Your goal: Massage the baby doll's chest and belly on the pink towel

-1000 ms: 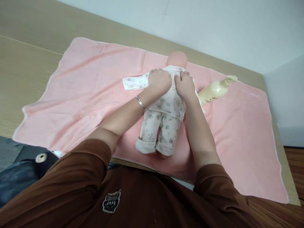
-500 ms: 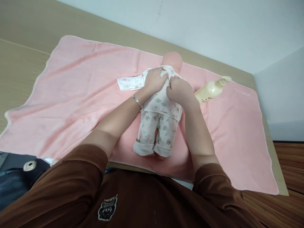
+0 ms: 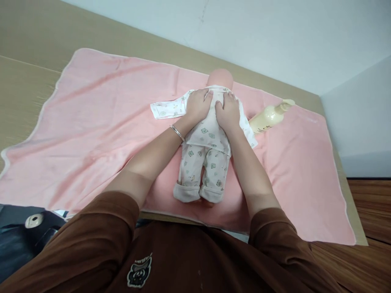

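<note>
A baby doll (image 3: 220, 78) lies on a pink blanket (image 3: 116, 101), its smooth head at the far end. It wears a white printed top (image 3: 207, 132) and matching trousers (image 3: 191, 165) with turned-up cuffs. My left hand (image 3: 198, 105) rests flat on the left side of the doll's upper body, thumb apart from the fingers. Opposite it, my right hand (image 3: 229, 110) lies on the right side of the top, its fingers stretched toward the shoulder and thumb spread. The doll's left-side sleeve (image 3: 169, 109) sticks out sideways; the other sleeve (image 3: 251, 132) slants down beside my right wrist.
A pale yellow pump bottle (image 3: 267, 119) lies on the blanket to the right of the doll. The wooden table (image 3: 27, 28) meets a white wall (image 3: 259, 40) at the back. A dark bag-like object (image 3: 42, 228) is below the table at lower left.
My right hand has loosened from its bunched grip on the top's front and now lies flat on the right side. My left hand has flattened too. The right sleeve has come into view.
</note>
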`<state>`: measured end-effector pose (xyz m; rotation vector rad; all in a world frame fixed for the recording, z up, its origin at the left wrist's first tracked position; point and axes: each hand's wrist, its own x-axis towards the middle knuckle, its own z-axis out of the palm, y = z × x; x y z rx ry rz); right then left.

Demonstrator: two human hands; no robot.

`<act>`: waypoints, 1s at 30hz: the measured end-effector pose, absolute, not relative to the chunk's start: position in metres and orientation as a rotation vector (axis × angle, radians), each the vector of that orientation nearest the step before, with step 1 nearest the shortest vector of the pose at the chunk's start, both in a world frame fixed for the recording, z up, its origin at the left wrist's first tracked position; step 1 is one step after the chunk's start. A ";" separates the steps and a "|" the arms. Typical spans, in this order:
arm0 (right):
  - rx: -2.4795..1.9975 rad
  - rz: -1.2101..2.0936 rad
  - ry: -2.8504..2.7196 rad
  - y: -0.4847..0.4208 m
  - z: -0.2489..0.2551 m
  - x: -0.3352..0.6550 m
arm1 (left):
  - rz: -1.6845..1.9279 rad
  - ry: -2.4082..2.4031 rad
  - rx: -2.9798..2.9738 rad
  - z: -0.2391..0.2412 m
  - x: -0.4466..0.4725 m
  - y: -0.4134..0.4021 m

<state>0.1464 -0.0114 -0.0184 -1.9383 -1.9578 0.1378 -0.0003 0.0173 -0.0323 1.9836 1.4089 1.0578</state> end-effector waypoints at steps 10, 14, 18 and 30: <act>-1.926 0.132 -1.965 -0.012 -0.017 0.146 | 1.009 1.521 1.970 -0.023 0.002 0.013; -1.958 0.137 -1.976 -0.015 -0.012 0.143 | 0.989 1.549 1.970 -0.023 0.003 0.012; -1.941 0.133 -1.983 -0.016 -0.011 0.143 | 0.917 1.563 2.022 -0.024 0.001 0.013; -1.856 0.173 -2.100 -0.007 -0.011 0.161 | 0.354 1.664 2.270 0.036 0.003 -0.030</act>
